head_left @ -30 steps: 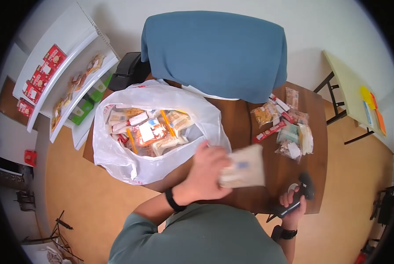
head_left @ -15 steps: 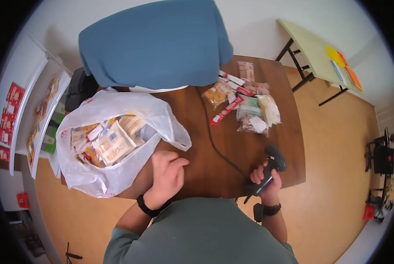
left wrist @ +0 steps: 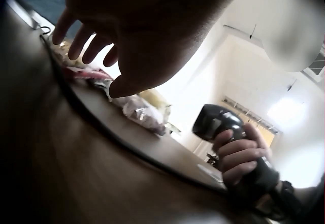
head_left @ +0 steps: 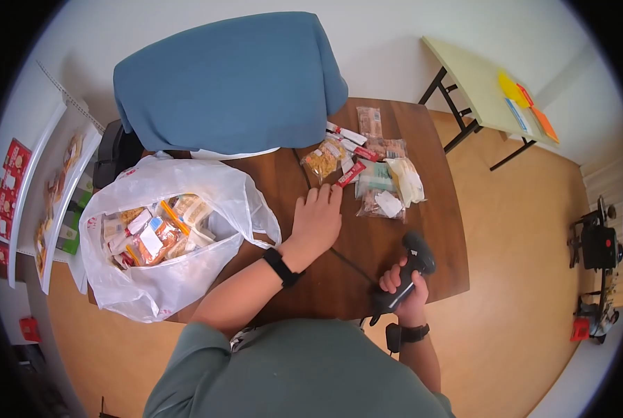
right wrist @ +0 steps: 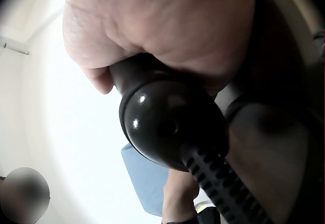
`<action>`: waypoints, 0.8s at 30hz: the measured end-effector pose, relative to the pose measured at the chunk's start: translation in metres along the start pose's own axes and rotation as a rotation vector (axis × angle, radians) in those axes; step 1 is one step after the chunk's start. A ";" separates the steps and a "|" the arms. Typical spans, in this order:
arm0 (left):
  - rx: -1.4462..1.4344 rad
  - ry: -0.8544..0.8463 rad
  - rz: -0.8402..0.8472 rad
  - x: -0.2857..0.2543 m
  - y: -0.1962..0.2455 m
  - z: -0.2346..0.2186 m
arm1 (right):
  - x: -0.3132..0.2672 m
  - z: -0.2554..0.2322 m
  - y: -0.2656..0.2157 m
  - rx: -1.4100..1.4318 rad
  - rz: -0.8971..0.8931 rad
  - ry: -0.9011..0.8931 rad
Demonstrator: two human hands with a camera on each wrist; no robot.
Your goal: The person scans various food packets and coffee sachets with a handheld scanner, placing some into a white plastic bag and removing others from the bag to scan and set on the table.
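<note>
My left hand (head_left: 317,223) reaches over the table with nothing in it, its fingers extended. Its fingertips lie just short of a red stick packet (head_left: 352,173) and a clear bag of yellowish snacks (head_left: 323,161). Seen in the left wrist view, the fingers are spread above that pile. At the table's near right edge, my right hand (head_left: 414,306) grips a black barcode scanner (head_left: 417,255) by its handle, head up. The right wrist view shows the butt of its handle, with a ribbed cord (right wrist: 218,183) coming out. A white plastic bag (head_left: 165,292) full of packaged foods stands open on the left.
More packets, such as a pinkish bag (head_left: 369,122) and a cream-coloured packet (head_left: 406,180), lie on the wooden table (head_left: 437,230). The scanner's cable (head_left: 353,263) crosses the tabletop. Behind stands a shape under a blue cloth (head_left: 221,83). Shelves (head_left: 60,188) with goods rise at left.
My left hand released a cream packet at the white bag, then moved right towards the loose packets, its fingers straightening. The head view has swung right. My right hand keeps the scanner.
</note>
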State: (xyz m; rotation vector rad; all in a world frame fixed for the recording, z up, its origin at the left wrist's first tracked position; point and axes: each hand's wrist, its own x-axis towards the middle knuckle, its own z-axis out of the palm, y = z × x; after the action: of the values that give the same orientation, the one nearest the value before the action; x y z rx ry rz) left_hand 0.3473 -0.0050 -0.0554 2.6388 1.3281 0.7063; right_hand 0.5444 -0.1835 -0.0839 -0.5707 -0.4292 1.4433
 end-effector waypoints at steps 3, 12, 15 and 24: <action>0.144 -0.086 -0.074 0.010 -0.008 0.022 | 0.000 -0.003 0.000 0.009 0.000 -0.012; -0.697 -0.252 -0.364 -0.020 -0.009 -0.042 | 0.000 0.012 -0.004 -0.100 0.006 -0.032; -0.878 -0.284 -0.352 -0.044 -0.009 -0.065 | 0.003 0.030 -0.007 -0.269 0.240 -0.097; -1.253 -0.288 -0.544 -0.117 -0.034 -0.099 | 0.027 0.052 0.001 -0.145 0.207 -0.250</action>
State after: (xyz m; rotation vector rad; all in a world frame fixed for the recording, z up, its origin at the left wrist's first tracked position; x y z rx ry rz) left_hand 0.2185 -0.0869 -0.0190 1.2600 0.9319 0.6836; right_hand 0.5148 -0.1509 -0.0447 -0.5649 -0.6933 1.6995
